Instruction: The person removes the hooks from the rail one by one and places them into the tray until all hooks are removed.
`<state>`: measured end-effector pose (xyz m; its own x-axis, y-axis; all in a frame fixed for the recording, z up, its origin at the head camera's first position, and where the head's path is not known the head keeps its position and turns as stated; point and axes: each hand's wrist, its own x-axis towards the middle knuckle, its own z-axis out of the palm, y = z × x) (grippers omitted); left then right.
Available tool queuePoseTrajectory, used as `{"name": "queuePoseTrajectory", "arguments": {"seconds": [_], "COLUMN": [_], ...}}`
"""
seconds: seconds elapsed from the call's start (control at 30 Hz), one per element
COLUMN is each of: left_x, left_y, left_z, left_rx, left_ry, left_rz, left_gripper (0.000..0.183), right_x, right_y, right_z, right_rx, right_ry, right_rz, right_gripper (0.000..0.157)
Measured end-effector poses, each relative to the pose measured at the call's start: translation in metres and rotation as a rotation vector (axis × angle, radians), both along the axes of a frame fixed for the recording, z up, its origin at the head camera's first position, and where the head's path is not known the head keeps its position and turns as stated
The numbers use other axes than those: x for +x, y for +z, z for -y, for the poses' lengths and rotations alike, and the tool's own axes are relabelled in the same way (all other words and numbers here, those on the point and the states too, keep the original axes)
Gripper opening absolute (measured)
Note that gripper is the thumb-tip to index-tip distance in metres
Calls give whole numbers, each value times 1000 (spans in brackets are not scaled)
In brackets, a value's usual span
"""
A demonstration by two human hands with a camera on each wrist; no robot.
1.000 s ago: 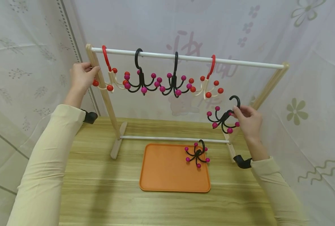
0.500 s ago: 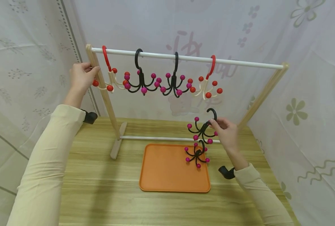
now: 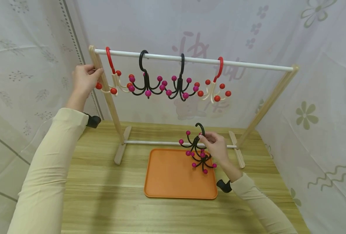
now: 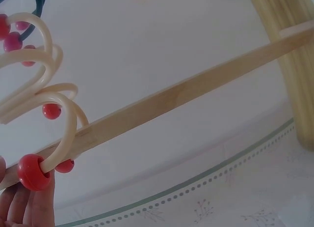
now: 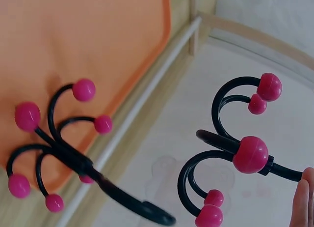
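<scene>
My right hand [image 3: 216, 146] pinches a black multi-arm hook hanger [image 3: 195, 141] with magenta ball tips by the base of its curved hook, in the air over the tray's back right part. Below and partly behind it, a second black hanger [image 5: 68, 156] stands on the orange tray [image 3: 173, 182]. My left hand [image 3: 85, 81] grips the wooden left post [image 3: 110, 100] of the rack. From the rack's white top bar [image 3: 257, 65] hang a red-hooked cream hanger [image 3: 114, 83] beside the left hand, two black hangers [image 3: 146, 81] and another red-hooked cream hanger [image 3: 213, 87].
The rack's right post [image 3: 266, 104] slants up from a wooden foot [image 3: 237, 149]. A white lower bar [image 3: 161, 143] runs just behind the tray on the wood-grain table [image 3: 132, 214]. Patterned white curtain [image 3: 307, 81] surrounds the back and sides.
My right hand has carried the black hanger left and down from near the right post to over the tray. My left hand stays on the left post.
</scene>
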<state>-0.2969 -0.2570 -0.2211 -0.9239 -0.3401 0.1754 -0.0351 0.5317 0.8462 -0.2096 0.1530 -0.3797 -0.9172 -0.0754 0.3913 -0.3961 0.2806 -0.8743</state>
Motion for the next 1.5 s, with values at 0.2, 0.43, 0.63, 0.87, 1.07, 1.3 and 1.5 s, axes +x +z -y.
{"name": "queuePoseTrajectory", "arguments": {"seconds": [0.2, 0.43, 0.63, 0.87, 1.07, 1.3, 1.5], "left_x": [0, 0, 0, 0, 1, 2, 3], "left_y": [-1, -1, -1, -1, 0, 1, 1], "left_z": [0, 0, 1, 2, 1, 0, 0], "left_rx": [11, 3, -6, 0, 3, -1, -14], "left_ry": [-6, -12, -15, -20, -20, -15, -12], "left_rz": [-3, -9, -18, -11, -9, -3, 7], "left_gripper": [49, 49, 48, 49, 49, 50, 50], "right_x": [-10, -13, -19, -4, -15, -10, -8], "right_y": [-31, -58, -87, -75, -104, -119, -126], "right_z": [5, 11, 11, 20, 15, 16, 18], "right_rx": [26, 30, -22, 46, 75, 75, 80], "right_ry": [36, 33, 54, 12, -3, 0, -28], "right_rz": [0, -22, 24, 117, 99, 129, 102], "right_gripper": [18, 17, 23, 15, 17, 20, 14]}}
